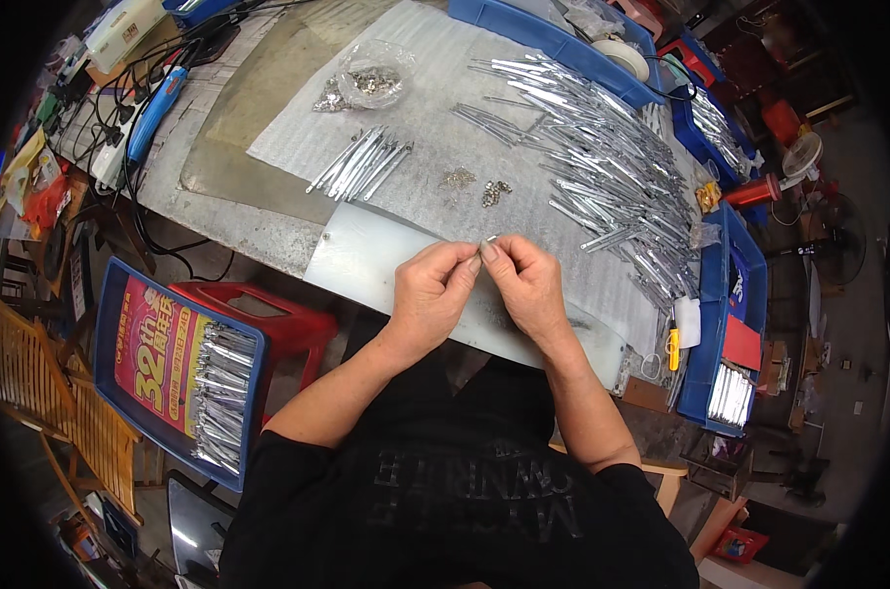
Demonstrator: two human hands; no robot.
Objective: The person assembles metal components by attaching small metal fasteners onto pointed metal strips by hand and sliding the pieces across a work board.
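Note:
My left hand (427,292) and my right hand (528,290) meet above the near edge of a white board (362,250). Thumbs and fingertips of both are pinched together around something tiny, mostly hidden by the fingers. Just beyond them lie a loose pile of small brass-coloured parts (458,178) and a darker pile of small metal parts (497,192). Farther left is a bunch of slim silver metal strips (360,162), side by side. A clear plastic bag (381,74) with small metal pieces sits behind it. To the right spreads a large heap of similar strips (612,157).
Blue bins (695,378) line the table's right side; another blue bin (523,34) stands at the back. A yellow-handled tool (673,348) lies at the right edge. Left of me are a blue tray (253,412) of strips and a red stool (313,329). Cables (136,211) hang at left.

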